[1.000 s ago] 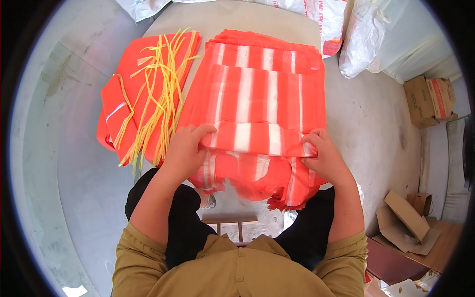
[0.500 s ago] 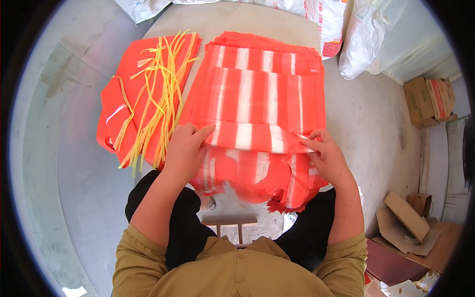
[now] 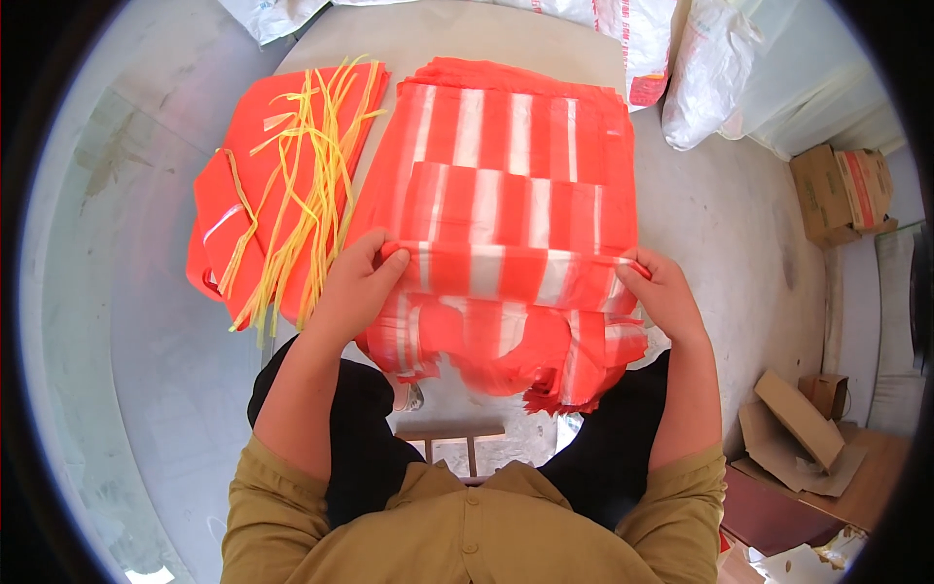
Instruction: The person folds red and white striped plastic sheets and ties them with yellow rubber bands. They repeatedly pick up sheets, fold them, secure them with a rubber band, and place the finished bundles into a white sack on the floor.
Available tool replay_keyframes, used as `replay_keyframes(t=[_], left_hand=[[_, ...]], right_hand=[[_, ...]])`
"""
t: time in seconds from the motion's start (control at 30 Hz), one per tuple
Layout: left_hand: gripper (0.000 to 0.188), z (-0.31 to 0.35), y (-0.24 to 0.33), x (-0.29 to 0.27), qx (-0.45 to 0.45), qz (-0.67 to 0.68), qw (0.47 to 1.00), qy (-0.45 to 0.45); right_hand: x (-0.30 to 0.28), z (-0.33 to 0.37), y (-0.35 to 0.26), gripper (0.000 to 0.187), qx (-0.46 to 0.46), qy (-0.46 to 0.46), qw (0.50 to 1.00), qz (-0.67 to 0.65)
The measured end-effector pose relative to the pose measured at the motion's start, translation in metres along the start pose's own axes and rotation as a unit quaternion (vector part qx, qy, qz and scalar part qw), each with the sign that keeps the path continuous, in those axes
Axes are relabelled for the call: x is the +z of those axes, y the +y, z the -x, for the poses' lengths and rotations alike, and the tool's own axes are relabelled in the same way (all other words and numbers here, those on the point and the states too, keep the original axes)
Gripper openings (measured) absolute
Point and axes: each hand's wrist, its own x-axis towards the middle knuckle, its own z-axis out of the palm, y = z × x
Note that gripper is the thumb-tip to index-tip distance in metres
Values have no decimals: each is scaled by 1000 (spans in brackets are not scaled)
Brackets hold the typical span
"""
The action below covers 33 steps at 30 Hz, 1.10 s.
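A stack of red-and-white striped plastic bags (image 3: pixel 555 127) lies in front of me, its near ends with cut-out handles hanging over the table's edge. The top bag (image 3: pixel 508 209) is folded over into a band across the stack. My left hand (image 3: pixel 362 282) pinches the left end of that band between thumb and fingers. At the right end, my right hand (image 3: pixel 666 297) grips the same band, thumb on top. Both hands are closed, and the fingertips under the plastic are hidden.
Left of the stack, yellow plastic strips (image 3: pixel 321 185) lie on folded red plastic (image 3: pixel 248 127). White sacks (image 3: pixel 713 73) stand beyond the grey tabletop (image 3: pixel 457 29). Cardboard boxes (image 3: pixel 842 195) sit at the right, with an opened carton (image 3: pixel 798 438) nearer. A wooden stool-like frame (image 3: pixel 452 433) shows between my legs.
The top bag's far edge has come nearer to me, and its folded band looks wider. My right hand has closed more tightly on the band's right end.
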Motion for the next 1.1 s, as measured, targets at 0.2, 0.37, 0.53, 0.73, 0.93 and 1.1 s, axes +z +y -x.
replay_keyframes(t=[0.2,0.37,0.53,0.73,0.93,1.1], left_hand=[[22,-22,8,25,48,-130,983,117],[28,-34,2,33,55,-104,984,133],[36,-36,1,34,31,-124,984,124],[36,-34,-6,32,43,-109,984,135],[44,-27,3,31,188,-241,937,169],[56,-15,20,35,371,-311,875,8]], right_hand=[[19,-23,7,21,15,98,995,-24],[26,-30,17,18,-46,130,990,43],[22,-35,27,19,-40,144,988,35],[6,-11,3,29,-136,218,949,184],[44,8,-12,48,-346,-9,874,342],[52,-1,-13,55,-335,-26,873,353]])
